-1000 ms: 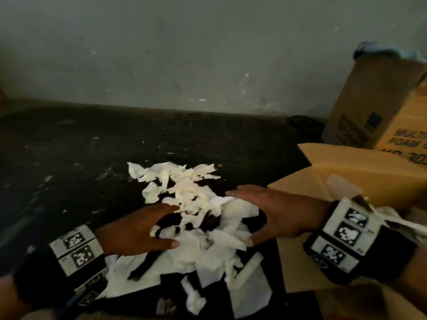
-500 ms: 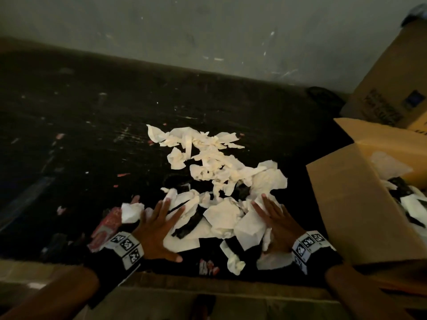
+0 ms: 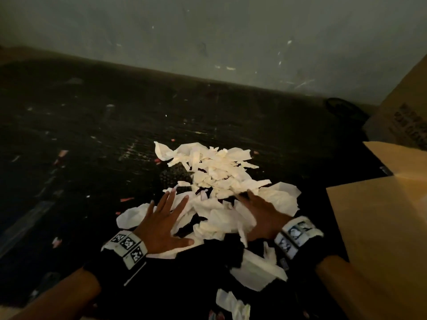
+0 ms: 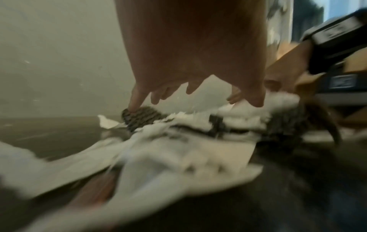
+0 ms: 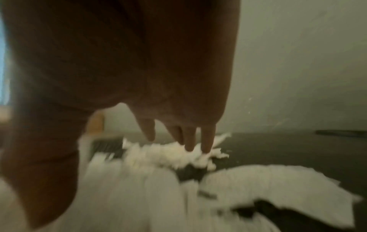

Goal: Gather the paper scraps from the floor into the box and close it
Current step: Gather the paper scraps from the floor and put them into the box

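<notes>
A heap of white paper scraps (image 3: 217,181) lies on the dark floor (image 3: 80,146), with dark scraps mixed in. My left hand (image 3: 165,224) lies flat on the near left side of the heap, fingers spread and straight. My right hand (image 3: 261,213) lies on the near right side, its fingers partly under white paper. The open cardboard box (image 3: 379,222) stands at the right, one flap toward me. In the left wrist view my left hand's fingertips (image 4: 135,102) touch a dark patterned scrap (image 4: 141,117). In the right wrist view my right hand's fingertips (image 5: 206,146) rest on the paper scraps (image 5: 168,153).
A second, taller cardboard box (image 3: 406,112) stands behind the open one against the grey wall (image 3: 231,38). A dark round object (image 3: 344,109) lies by the wall. More white scraps (image 3: 233,303) lie near me, and small red bits dot the floor.
Both hands have slid forward over the heap, away from me. The view has tilted so the box sits further right.
</notes>
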### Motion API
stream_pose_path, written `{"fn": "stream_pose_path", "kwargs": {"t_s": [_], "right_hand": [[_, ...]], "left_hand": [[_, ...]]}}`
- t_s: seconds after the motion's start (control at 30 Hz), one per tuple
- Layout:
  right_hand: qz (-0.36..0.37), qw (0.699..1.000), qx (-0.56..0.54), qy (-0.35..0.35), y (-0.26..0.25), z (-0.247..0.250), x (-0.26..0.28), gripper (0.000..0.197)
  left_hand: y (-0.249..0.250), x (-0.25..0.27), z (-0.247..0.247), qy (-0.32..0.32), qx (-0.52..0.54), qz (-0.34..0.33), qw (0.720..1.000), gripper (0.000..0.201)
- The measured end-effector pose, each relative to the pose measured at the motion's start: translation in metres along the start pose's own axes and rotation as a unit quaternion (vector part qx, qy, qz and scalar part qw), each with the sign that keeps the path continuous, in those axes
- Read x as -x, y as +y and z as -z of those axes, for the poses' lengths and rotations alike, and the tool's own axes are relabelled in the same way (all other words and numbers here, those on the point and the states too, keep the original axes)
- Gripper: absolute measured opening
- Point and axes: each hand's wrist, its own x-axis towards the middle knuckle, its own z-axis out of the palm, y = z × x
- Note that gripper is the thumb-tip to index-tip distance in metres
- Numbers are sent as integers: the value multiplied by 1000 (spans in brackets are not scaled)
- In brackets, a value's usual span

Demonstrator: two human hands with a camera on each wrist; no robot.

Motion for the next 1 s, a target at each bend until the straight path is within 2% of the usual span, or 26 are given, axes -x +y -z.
{"fn": "stream_pose_path", "kwargs": {"t_s": [0.1, 0.17, 0.3, 0.4, 0.47, 0.57, 0.67, 0.77, 0.9, 1.0], "right_hand": [[-12, 997, -70, -23, 17, 41, -2, 121], [-30, 998, -49, -19, 27, 53, -15, 132], [-35, 999, -5, -38, 36, 50, -57, 136], [-16, 995, -56, -78, 30, 37, -79, 132], [12, 995, -25, -91, 21, 21, -83, 129], [67, 996, 23, -54, 8, -9, -83, 131], [108, 994, -29, 12, -2, -30, -80, 134], [109, 990, -71, 47, -9, -35, -77, 137], [116, 987, -99, 48, -16, -31, -67, 130], [113, 985, -121, 49, -25, -35, -58, 118]], "left_hand": [[12, -11, 6, 41, 2, -21, 999, 117], [19, -31, 6, 33, -1, -5, 999, 124], [26, -68, 0, -23, 18, 52, 998, 130], [25, -82, -4, -36, 53, 70, 996, 127], [26, -85, -7, -39, 45, 74, 995, 129], [30, -85, -13, -16, 23, 78, 997, 136], [33, -82, -16, 26, 15, 51, 998, 138], [34, -79, -19, 57, 54, 11, 997, 132], [39, -75, -22, 80, 94, -36, 992, 120], [48, -68, -24, 96, 77, -34, 992, 121]]}}
